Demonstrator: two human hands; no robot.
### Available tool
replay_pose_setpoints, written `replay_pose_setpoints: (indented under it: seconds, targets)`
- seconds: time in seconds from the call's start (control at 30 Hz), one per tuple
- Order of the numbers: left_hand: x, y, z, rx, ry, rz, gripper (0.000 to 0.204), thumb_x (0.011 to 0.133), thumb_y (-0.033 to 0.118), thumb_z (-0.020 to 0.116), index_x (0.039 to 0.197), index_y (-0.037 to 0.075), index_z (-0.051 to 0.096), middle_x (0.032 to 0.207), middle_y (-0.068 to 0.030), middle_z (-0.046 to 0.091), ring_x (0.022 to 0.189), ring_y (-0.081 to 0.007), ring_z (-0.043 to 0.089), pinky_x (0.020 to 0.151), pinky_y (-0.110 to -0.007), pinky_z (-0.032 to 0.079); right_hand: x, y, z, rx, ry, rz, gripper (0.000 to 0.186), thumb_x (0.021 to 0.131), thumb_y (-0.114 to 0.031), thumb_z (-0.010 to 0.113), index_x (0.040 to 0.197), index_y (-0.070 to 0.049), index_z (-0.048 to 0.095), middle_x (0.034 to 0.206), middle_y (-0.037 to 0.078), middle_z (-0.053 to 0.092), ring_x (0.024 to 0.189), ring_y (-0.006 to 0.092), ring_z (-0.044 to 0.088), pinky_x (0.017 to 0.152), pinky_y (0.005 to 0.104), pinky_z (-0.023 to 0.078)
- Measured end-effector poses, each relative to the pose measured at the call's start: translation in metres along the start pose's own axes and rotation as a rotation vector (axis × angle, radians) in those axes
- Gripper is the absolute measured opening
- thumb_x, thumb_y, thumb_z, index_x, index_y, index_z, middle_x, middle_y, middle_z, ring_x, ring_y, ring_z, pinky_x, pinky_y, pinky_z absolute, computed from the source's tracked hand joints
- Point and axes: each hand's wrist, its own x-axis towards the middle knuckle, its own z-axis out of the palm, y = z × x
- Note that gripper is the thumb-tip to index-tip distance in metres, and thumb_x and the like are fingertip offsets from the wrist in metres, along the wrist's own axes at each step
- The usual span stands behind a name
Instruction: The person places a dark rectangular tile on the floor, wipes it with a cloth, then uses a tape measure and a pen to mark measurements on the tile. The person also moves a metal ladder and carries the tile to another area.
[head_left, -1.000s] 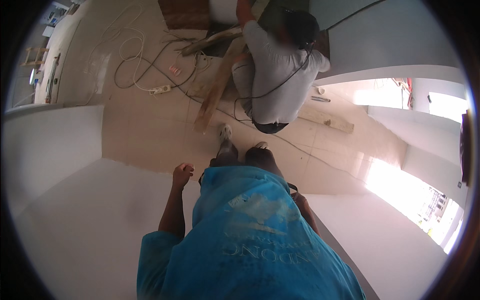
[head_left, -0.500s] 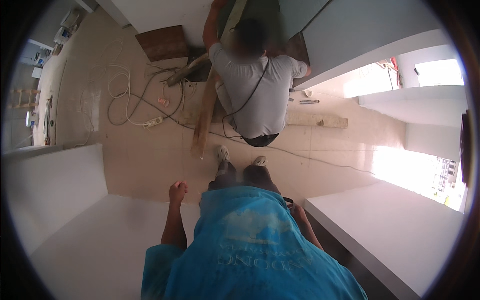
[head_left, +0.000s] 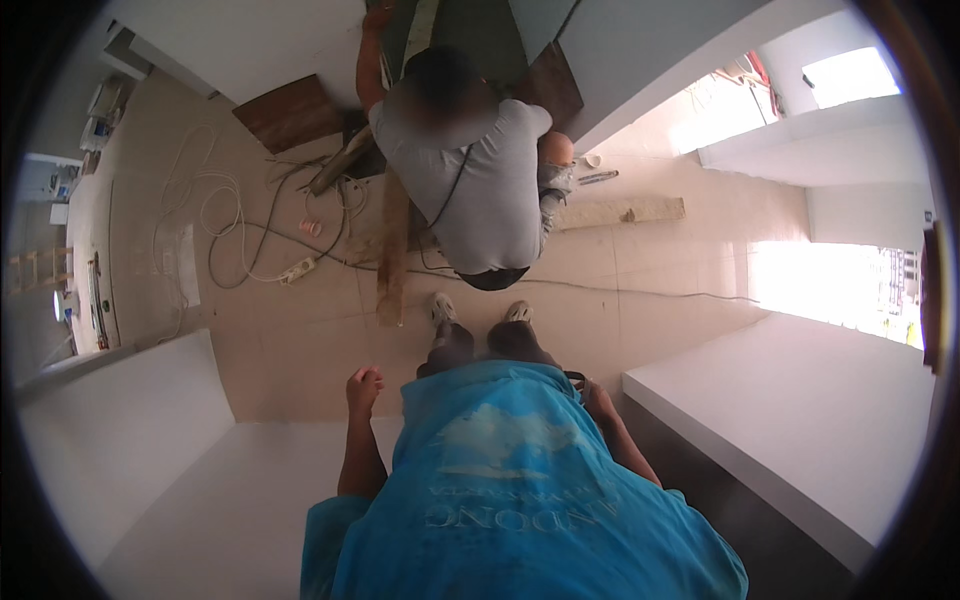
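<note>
My left hand point(head_left: 365, 392) hangs beside my blue shirt, its fingers loosely curled, and nothing shows in it. My right hand point(head_left: 597, 402) is at my right hip, partly covered by the shirt. Its fingers are closed around something with a dark curved edge point(head_left: 574, 378), mostly hidden, whose kind I cannot make out. In front of me a co-worker in a grey shirt point(head_left: 470, 205) crouches with the left arm stretched up along a white panel. Beside the co-worker a long wooden plank point(head_left: 393, 270) slopes down toward my feet.
Cables point(head_left: 240, 225) and a white power strip point(head_left: 298, 270) lie on the tiled floor at left. A brown board point(head_left: 288, 113) leans behind them. Another plank point(head_left: 640, 212) and slim tools point(head_left: 598, 178) lie at right. White low walls point(head_left: 760, 410) flank me.
The view has shifted slightly. The co-worker has leaned left, and the right knee now shows at the side. My hands keep nearly the same pose.
</note>
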Motion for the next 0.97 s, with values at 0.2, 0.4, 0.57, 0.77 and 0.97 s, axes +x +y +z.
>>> replay_pose_setpoints:
  seconds: [0.2, 0.4, 0.57, 0.77, 0.97]
  targets:
    - [-0.001, 0.011, -0.007, 0.074, 0.002, 0.034, 0.027, 0.089, 0.027, 0.061, 0.101, 0.004, 0.069, 0.086, -0.0051, 0.068, 0.073, -0.0145, 0.066, 0.062, -0.027, 0.051, 0.023, 0.031, 0.012, 0.036, 0.034, -0.007, 0.029, 0.074, -0.007, 0.068, 0.102, -0.002, 0.065, 0.096, 0.022, 0.068, 0.095, 0.0362, 0.067, 0.080, 0.0417, 0.052]
    - [0.001, 0.012, -0.001, 0.025, 0.020, -0.007, 0.031, 0.087, 0.029, 0.063, 0.090, -0.001, 0.071, 0.077, -0.0056, 0.068, 0.069, -0.0152, 0.066, 0.059, -0.028, 0.049, 0.034, 0.065, 0.024, 0.188, 0.043, 0.028, 0.034, 0.069, -0.004, 0.070, 0.103, -0.002, 0.065, 0.096, 0.021, 0.068, 0.095, 0.0353, 0.067, 0.078, 0.0413, 0.052]
    - [0.012, 0.010, 0.006, 0.118, -0.003, 0.023, 0.033, 0.085, 0.032, 0.063, 0.085, 0.000, 0.071, 0.072, -0.0059, 0.066, 0.067, -0.0154, 0.065, 0.060, -0.029, 0.049, 0.020, 0.051, 0.014, 0.054, 0.111, -0.077, 0.031, 0.071, 0.000, 0.067, 0.102, -0.002, 0.066, 0.097, 0.016, 0.070, 0.092, 0.0290, 0.067, 0.078, 0.0384, 0.052]
    - [0.021, 0.038, 0.018, 0.359, -0.006, 0.050, 0.033, 0.085, 0.033, 0.064, 0.086, 0.000, 0.072, 0.067, -0.0056, 0.063, 0.061, -0.0138, 0.060, 0.060, -0.028, 0.049, 0.004, 0.059, 0.004, 0.370, 0.249, 0.182, 0.032, 0.078, -0.013, 0.069, 0.108, -0.004, 0.066, 0.095, 0.019, 0.070, 0.092, 0.0305, 0.069, 0.078, 0.0384, 0.052]
    - [0.021, 0.050, 0.050, 0.215, 0.147, 0.143, 0.036, 0.085, 0.035, 0.065, 0.094, 0.001, 0.073, 0.071, -0.0083, 0.064, 0.064, -0.0149, 0.060, 0.069, -0.034, 0.053, 0.036, 0.124, 0.002, 0.598, 0.240, 0.338, 0.034, 0.083, -0.029, 0.072, 0.109, -0.007, 0.068, 0.097, 0.018, 0.071, 0.090, 0.0280, 0.069, 0.077, 0.0362, 0.052]
